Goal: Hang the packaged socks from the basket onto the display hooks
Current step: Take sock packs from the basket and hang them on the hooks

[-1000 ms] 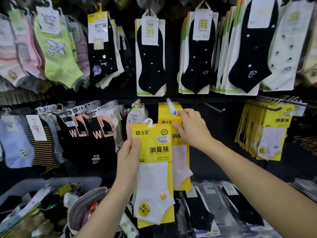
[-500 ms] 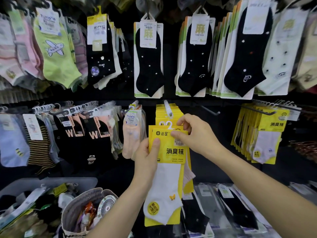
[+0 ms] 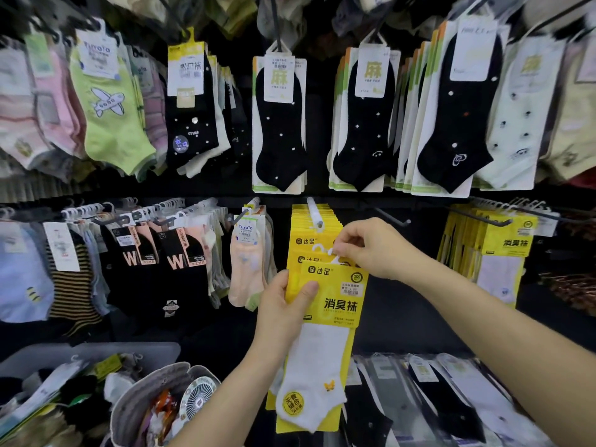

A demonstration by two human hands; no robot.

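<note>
Head view: sock pack held just below the hook

Dark display wall [image 3: 403, 285], crowded with hanging socks. Just below the white display hook [image 3: 313, 210], the left hand [image 3: 283, 314] grips the glossy yellow card of the sock pack [image 3: 335, 304], thumb on its front. The right hand [image 3: 371, 250] pinches its thin white plastic hanger. The grey basket [image 3: 96, 350] sits well down-left of the hook.

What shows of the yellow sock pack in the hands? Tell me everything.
The sock pack is a yellow card header with black print and a barcode sticker, over a white ankle sock bearing a yellow butterfly and a round yellow toe sticker. It is held nearly upright before matching packs on the white peg, not yet hung. The left hand grips its left edge, thumb on front; the right hand pinches its white hanger.
</note>
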